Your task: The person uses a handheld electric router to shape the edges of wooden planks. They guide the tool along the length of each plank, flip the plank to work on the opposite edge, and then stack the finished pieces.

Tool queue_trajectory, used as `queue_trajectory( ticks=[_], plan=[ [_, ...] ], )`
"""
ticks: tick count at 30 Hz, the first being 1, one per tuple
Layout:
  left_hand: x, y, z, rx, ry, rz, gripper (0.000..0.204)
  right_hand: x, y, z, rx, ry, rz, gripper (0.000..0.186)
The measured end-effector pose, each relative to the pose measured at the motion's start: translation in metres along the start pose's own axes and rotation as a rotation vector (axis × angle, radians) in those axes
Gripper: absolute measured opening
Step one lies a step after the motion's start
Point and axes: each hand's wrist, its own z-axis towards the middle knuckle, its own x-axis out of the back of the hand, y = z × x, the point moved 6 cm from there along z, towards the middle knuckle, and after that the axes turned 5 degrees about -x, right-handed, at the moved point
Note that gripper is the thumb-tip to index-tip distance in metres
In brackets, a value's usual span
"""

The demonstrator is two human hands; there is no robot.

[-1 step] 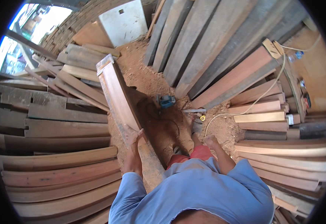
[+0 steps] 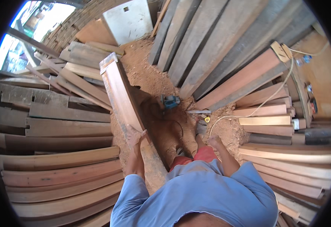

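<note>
My left hand [image 2: 136, 137] grips the near end of a smooth reddish plank [image 2: 120, 90], its thumb at the right edge and its fingers over the top. The plank lies lengthwise on a rough, thicker timber beam [image 2: 153, 166], which runs away from me to the far left. Beside my right thigh hangs my right hand [image 2: 215, 142], its fingers curled. Whatever it may hold is hidden. A pale cord [image 2: 248, 115] curves down close to that hand. On the sawdust ahead sit a teal power tool [image 2: 170, 101], a metal square [image 2: 198, 111] and a yellow tape measure [image 2: 207, 119].
Stacked boards [image 2: 59, 166] fill the left side, and more boards [image 2: 290, 162] lie on the right. Large grey beams [image 2: 207, 41] stretch across the far right. A white panel [image 2: 129, 20] leans at the back near a brick wall. Sawdust covers the floor [image 2: 150, 72].
The whole view has shifted slightly, so the surroundings sit a little farther right. My left hand stays on the plank, and my right hand stays beside my thigh.
</note>
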Motion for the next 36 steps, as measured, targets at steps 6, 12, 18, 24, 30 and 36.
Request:
queue_trajectory(
  ticks=[6, 12, 18, 24, 30, 36],
  plan=[
    [0.012, 0.038, 0.031, 0.051, 0.352, 0.185, 0.113, 0.027, -0.104, 0.088, 0.240, -0.094, -0.123, 0.023],
    [0.013, 0.050, 0.048, 0.258, 0.365, 0.099, 0.109, -0.008, -0.230, 0.149, 0.442, -0.042, -0.258, 0.030],
    [0.003, 0.037, 0.051, 0.240, 0.370, 0.098, 0.111, -0.063, -0.341, 0.204, 0.543, -0.252, -0.589, 0.052],
    [0.002, 0.033, 0.054, 0.189, 0.403, 0.102, 0.113, -0.138, -0.387, 0.264, 0.448, -0.360, -0.768, 0.068],
    [0.004, 0.039, 0.057, 0.151, 0.371, 0.075, 0.116, -0.204, -0.370, 0.323, 0.441, -0.352, -1.022, 0.062],
    [0.004, 0.037, 0.059, 0.108, 0.390, 0.037, 0.117, -0.202, -0.380, 0.337, 0.351, -0.324, -0.956, 0.047]
  ],
)
